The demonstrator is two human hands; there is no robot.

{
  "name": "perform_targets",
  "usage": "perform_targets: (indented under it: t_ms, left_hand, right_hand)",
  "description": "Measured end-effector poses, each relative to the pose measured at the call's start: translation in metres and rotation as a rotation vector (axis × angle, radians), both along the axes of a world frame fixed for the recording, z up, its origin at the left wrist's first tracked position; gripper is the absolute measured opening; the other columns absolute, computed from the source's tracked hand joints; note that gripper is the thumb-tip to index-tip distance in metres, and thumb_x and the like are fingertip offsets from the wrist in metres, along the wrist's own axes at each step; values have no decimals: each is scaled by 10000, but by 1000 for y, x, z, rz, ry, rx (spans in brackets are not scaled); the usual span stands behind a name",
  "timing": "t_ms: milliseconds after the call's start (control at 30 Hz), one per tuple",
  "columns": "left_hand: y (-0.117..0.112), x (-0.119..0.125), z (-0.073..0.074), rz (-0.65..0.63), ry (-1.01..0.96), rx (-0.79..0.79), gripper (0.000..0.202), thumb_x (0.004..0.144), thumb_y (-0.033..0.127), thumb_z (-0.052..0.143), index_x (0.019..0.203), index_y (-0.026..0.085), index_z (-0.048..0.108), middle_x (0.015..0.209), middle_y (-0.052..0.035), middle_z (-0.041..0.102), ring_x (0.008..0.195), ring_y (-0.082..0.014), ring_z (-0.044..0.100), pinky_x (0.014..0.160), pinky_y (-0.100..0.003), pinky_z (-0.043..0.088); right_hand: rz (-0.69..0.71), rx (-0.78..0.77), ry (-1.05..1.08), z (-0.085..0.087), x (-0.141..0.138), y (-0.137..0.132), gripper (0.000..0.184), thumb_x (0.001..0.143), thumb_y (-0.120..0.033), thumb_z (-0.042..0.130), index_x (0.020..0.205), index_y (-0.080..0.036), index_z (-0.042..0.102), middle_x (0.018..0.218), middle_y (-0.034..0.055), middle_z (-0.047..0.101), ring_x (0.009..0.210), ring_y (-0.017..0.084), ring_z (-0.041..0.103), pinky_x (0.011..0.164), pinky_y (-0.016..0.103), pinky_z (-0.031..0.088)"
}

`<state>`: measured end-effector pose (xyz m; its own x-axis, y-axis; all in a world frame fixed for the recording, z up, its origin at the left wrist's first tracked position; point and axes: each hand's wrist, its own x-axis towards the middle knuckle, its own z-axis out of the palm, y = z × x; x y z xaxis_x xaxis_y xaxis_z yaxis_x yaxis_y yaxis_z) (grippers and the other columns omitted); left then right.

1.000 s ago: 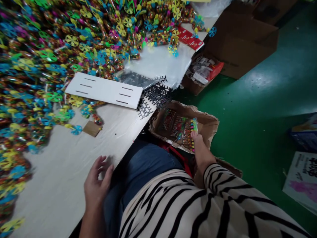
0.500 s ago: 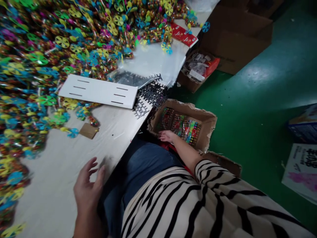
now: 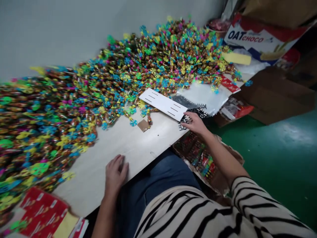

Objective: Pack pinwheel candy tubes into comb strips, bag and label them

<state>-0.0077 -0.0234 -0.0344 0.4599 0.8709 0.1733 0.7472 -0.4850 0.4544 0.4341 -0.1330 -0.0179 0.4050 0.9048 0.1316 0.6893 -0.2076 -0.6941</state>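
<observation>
My left hand (image 3: 115,172) lies flat on the white table (image 3: 128,145) near its front edge, fingers stretched out, holding nothing. My right hand (image 3: 194,123) reaches to the table's right edge and rests on the black plastic lattice pieces (image 3: 198,114), fingers curled over them beside the white slotted card (image 3: 163,103). A huge heap of colourful pinwheel candy toys (image 3: 99,89) covers the table's far and left side. Below my right arm sits an open cardboard box (image 3: 223,172) with packed rows of the toys (image 3: 201,158).
Clear plastic bags (image 3: 205,94) lie past the lattice pieces. An "OAT CHOCO" carton (image 3: 257,39) and brown boxes (image 3: 277,96) stand at the back right on the green floor (image 3: 279,155). Red and yellow packets (image 3: 47,218) lie at the table's near left. A small brown card (image 3: 143,125) lies mid-table.
My right hand has left the cardboard box by my knee and come up onto the black lattice pieces at the table edge. The view has swung up and left. My left hand now lies flat.
</observation>
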Motion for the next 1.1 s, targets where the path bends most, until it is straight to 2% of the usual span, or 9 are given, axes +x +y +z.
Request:
perform_targets:
  t_ms: [133,233,333,500,600,800,933,1000,1100]
  left_hand:
    - [-1,-9,-10,-14,-64,57,355,812,438,525,1052,200,632,1176,-134,653,1116,-303,580,1002,-484,407]
    - [-1,-14,-17,-34,-77,95,339,838,414,521,1066,191,634,1192,-129,652,1115,-288,581,1002,-472,405]
    - [-1,-17,-22,-66,-55,138,351,866,400,506,1082,156,635,1204,-145,646,1119,-284,574,997,-468,403]
    - [-4,-17,-27,-79,-63,207,338,891,382,497,1087,145,636,1189,-148,649,1092,-280,573,972,-454,418]
    - [-7,-13,-28,-53,-87,239,314,891,366,501,1066,151,647,1170,-146,657,1077,-284,570,955,-460,425]
    - [-10,-9,-26,-25,-121,215,298,884,345,513,1059,153,659,1157,-141,663,1058,-276,577,955,-465,430]
    - [-12,-8,-22,12,-137,160,302,871,354,522,1047,159,670,1159,-134,668,1064,-283,568,954,-473,436]
    - [-14,-6,-20,45,-166,120,300,858,360,531,1030,164,679,1151,-127,675,1083,-295,555,969,-494,425]
    - [-21,8,-15,99,-295,-18,306,824,381,562,1004,165,685,1124,-129,685,1099,-304,556,1002,-517,400]
  right_hand:
    - [73,-248,-482,2,-18,60,612,825,-340,672,1363,-122,481,1452,181,400,1306,365,377,1029,539,343]
    - [51,-254,-566,6,-21,90,418,954,-192,432,1361,-118,493,1391,162,484,1222,285,485,1017,456,371]
    - [-39,-268,-546,14,-10,103,443,965,-259,474,1386,-121,478,1437,157,434,1276,296,430,1011,432,378]
    - [185,-311,-614,6,0,53,642,820,-447,714,1377,-210,499,1475,120,390,1358,362,295,997,517,347]
    - [312,-356,-699,-14,-14,-3,567,804,-301,744,1330,-234,543,1449,95,437,1371,351,292,988,516,334]
    - [299,127,-663,-20,-48,-56,321,910,-89,539,1165,-247,652,1228,37,642,1191,236,545,954,418,384]
    - [-26,517,-317,8,-53,-40,270,952,-195,517,1182,-234,652,1149,68,675,1054,197,635,919,371,487]
    - [-105,562,-152,18,-53,-26,255,959,-241,516,1167,-232,663,1140,71,676,1058,205,638,933,380,506]
    - [55,503,-97,19,-63,-11,232,959,-256,520,1117,-242,690,1086,55,698,1024,204,656,917,375,521]
